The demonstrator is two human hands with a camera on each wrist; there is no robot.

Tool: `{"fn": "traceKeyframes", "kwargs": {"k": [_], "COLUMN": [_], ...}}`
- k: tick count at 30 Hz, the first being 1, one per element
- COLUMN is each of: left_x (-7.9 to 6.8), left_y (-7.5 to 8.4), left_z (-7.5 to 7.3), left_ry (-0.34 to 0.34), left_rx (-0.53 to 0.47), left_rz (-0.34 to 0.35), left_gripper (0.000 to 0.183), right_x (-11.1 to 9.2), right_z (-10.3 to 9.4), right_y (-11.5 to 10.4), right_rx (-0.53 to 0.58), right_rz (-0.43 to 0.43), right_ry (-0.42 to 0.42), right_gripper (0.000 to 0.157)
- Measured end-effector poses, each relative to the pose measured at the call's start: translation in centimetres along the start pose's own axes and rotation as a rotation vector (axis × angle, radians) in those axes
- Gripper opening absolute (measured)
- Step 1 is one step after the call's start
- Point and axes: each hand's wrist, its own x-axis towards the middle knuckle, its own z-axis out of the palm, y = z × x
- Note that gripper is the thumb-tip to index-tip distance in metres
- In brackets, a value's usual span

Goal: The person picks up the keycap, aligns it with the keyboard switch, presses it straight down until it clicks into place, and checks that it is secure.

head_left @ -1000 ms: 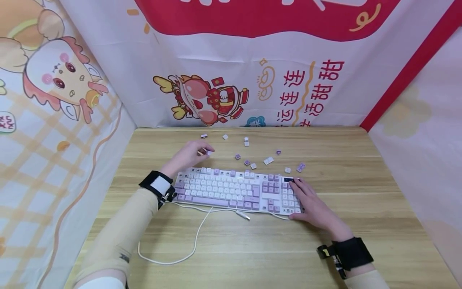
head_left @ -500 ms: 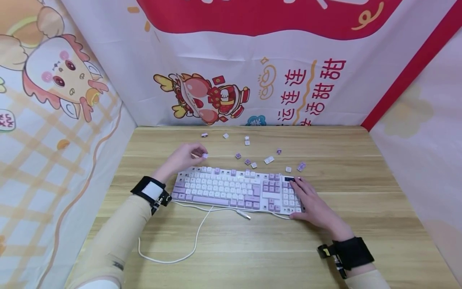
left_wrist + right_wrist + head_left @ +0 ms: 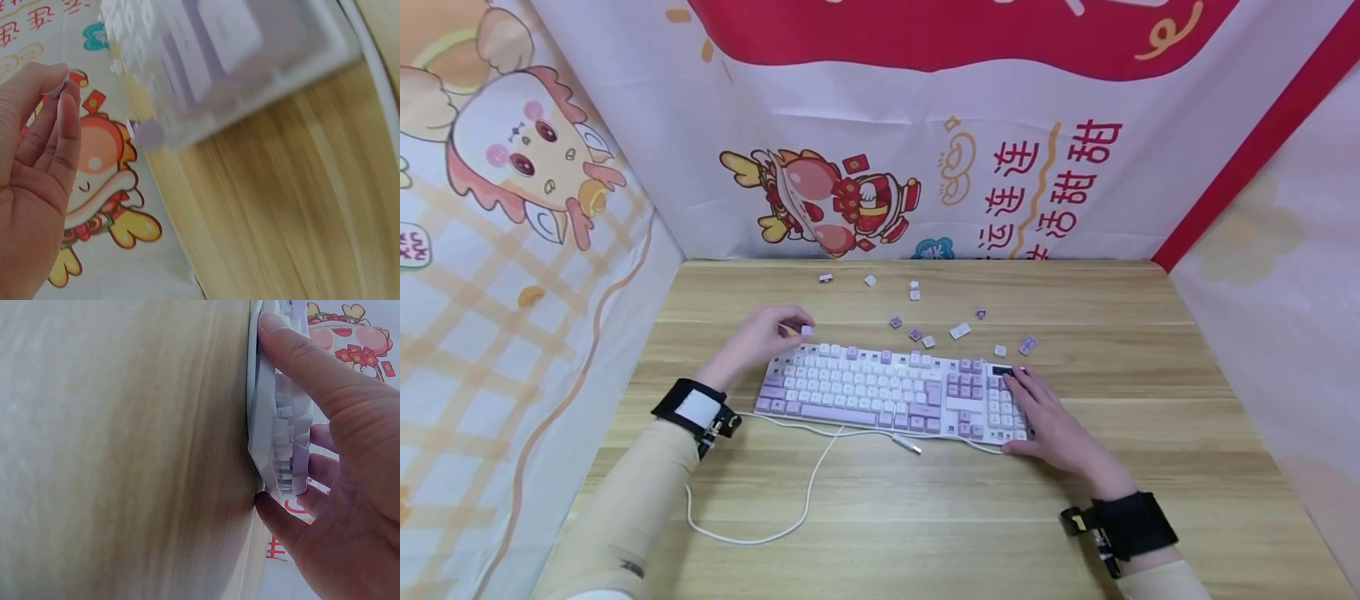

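Note:
A white and lilac keyboard (image 3: 842, 387) lies across the middle of the table, with dark bare switches showing in its top row. Between thumb and fingertips my left hand (image 3: 758, 337) pinches a small lilac keycap (image 3: 807, 331), held just above the keyboard's back left corner. The left wrist view shows that keycap (image 3: 57, 89) mostly covered by the fingertips. My right hand (image 3: 1058, 429) grips the keyboard's right end. In the right wrist view its thumb (image 3: 300, 353) presses the front edge, while the other fingers reach round the end and over the keys.
Several loose keycaps, among them a wide white keycap (image 3: 960, 331) and a purple keycap (image 3: 1027, 344), lie behind the keyboard. A white cable (image 3: 752, 542) loops in front, its plug (image 3: 906, 444) close to the front edge. Printed cloth (image 3: 820, 108) walls the table's back and sides.
My left hand has moved left and slightly toward the keyboard's back left corner, carrying the lilac keycap. The right hand stays at the keyboard's right end.

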Motion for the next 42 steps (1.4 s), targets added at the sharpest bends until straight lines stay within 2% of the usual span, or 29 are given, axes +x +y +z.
{"fn": "traceKeyframes", "kwargs": {"k": [5,10,14,19,26,34,42], "left_x": [-0.8,-1.6,-2.2,-2.8,-3.0,-2.9,-2.8], "left_y": [-1.3,-2.3,-2.6,-2.9,-3.1,-3.1,-3.1], "left_z": [-0.6,-1.3,-1.7,-2.0,-1.8,-1.6,-1.6], "left_ry": [0.019,0.020,0.006,-0.010,-0.065,-0.068,-0.082], "left_rx": [0.027,0.041,0.111,0.203,0.219,0.221,0.258], "left_rz": [0.016,0.005,0.004,0.042,0.022,-0.011,-0.009], "left_gripper": [0.024,0.023,0.020,0.017,0.019,0.017,0.017], "right_x": [0.0,0.0,0.0,-0.1,-0.1,0.0,0.0], "right_z": [-0.1,-0.1,-0.2,-0.2,-0.3,-0.2,-0.1], "right_y": [0.0,0.0,0.0,-0.1,-0.2,-0.1,0.0], "right_rx": [0.000,-0.001,-0.003,-0.003,-0.002,0.002,-0.003], "right_rz": [0.002,-0.002,-0.009,-0.008,0.000,-0.001,0.009], "right_ry": [0.001,0.005,0.010,0.009,0.003,0.001,-0.009], "right_gripper": [0.107,0.108,0.108,0.108,0.107,0.107,0.107]}}
